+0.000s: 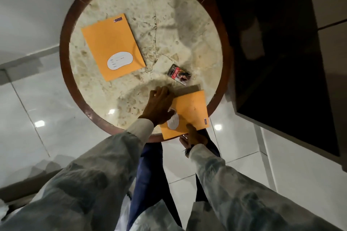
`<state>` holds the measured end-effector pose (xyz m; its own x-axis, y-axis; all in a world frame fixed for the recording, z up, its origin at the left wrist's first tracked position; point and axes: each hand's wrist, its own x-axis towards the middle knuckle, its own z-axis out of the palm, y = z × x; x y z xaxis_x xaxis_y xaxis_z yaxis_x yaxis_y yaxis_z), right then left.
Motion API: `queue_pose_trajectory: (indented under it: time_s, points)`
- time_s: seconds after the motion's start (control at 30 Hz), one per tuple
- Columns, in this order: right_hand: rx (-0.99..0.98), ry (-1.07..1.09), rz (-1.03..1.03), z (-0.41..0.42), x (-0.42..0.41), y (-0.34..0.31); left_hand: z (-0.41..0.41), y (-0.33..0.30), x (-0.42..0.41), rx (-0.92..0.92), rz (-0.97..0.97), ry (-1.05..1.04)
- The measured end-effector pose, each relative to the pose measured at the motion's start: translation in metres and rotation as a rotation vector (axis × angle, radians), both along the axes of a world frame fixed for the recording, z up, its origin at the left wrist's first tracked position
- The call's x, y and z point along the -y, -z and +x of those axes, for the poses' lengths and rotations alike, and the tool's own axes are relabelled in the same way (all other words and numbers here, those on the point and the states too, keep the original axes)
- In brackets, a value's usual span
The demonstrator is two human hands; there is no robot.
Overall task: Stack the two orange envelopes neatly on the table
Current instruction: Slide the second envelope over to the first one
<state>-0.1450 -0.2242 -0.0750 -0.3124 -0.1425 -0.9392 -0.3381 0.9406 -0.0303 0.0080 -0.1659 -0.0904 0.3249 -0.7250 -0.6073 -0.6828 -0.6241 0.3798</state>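
One orange envelope (112,47) with a white oval label lies flat on the left part of the round marble table (169,24). A second orange envelope (191,110) sits at the table's near right edge, its near corner overhanging the rim. My left hand (159,107) presses flat on that envelope's left side, fingers spread and partly covering its white label. My right hand (195,137) pinches the envelope's overhanging near edge, thumb on top and fingers underneath. The two envelopes lie apart.
A small cigarette pack (179,74) lies on the table just beyond the near envelope. The table has a dark wooden rim (64,58). A dark cabinet (281,62) stands to the right. Glossy white floor tiles (47,118) surround the table.
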Motion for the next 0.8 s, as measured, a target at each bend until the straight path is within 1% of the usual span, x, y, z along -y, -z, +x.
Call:
queue_pose_trajectory:
  time_s: [0.03, 0.1, 0.17, 0.23, 0.27, 0.3, 0.37, 0.43, 0.47, 0.53, 0.57, 0.6, 0.7, 0.77, 0.8]
  points:
    - [0.018, -0.005, 0.001, -0.001, 0.000, 0.000, 0.001, -0.002, -0.002, -0.085, -0.027, -0.045]
    - [0.021, -0.141, -0.083, 0.005, 0.000, -0.001, 0.005, -0.007, -0.010, -0.250, -0.107, -0.188]
    - [0.012, -0.373, -0.259, 0.020, 0.002, -0.007, 0.015, -0.014, -0.021, -0.370, -0.211, -0.316]
    - [0.077, -0.482, -0.408, 0.046, 0.006, -0.019, 0.030, -0.021, -0.033, -0.475, -0.367, -0.473]
    - [0.133, -0.523, -0.472, 0.063, 0.009, -0.022, 0.041, -0.025, -0.038, -0.490, -0.439, -0.566]
    - [0.195, -0.589, -0.522, 0.083, 0.010, -0.022, 0.053, -0.027, -0.042, -0.476, -0.477, -0.663]
    - [0.321, -0.717, -0.543, 0.130, 0.011, -0.020, 0.077, -0.028, -0.046, -0.416, -0.516, -0.810]
    - [0.430, -0.745, -0.533, 0.181, 0.008, -0.018, 0.102, -0.023, -0.050, -0.379, -0.545, -0.900]
    - [0.443, -0.762, -0.570, 0.202, 0.007, -0.014, 0.114, -0.020, -0.053, -0.374, -0.550, -0.943]
    - [0.409, -0.841, -0.691, 0.231, 0.008, -0.006, 0.134, -0.013, -0.058, -0.336, -0.541, -1.002]
    - [0.383, -0.891, -0.734, 0.240, 0.010, -0.003, 0.143, -0.009, -0.061, -0.284, -0.509, -1.019]
    - [0.353, -0.945, -0.753, 0.246, 0.011, 0.001, 0.150, -0.005, -0.064, -0.211, -0.453, -1.018]
    - [0.284, -1.072, -0.778, 0.254, 0.015, 0.007, 0.159, 0.003, -0.072, 0.087, -0.200, -0.951]
    - [0.238, -1.120, -0.809, 0.256, 0.015, 0.010, 0.155, 0.002, -0.076, 0.217, -0.126, -0.970]
    - [0.225, -1.103, -0.808, 0.258, 0.014, 0.009, 0.152, 0.001, -0.077, 0.253, -0.120, -0.989]
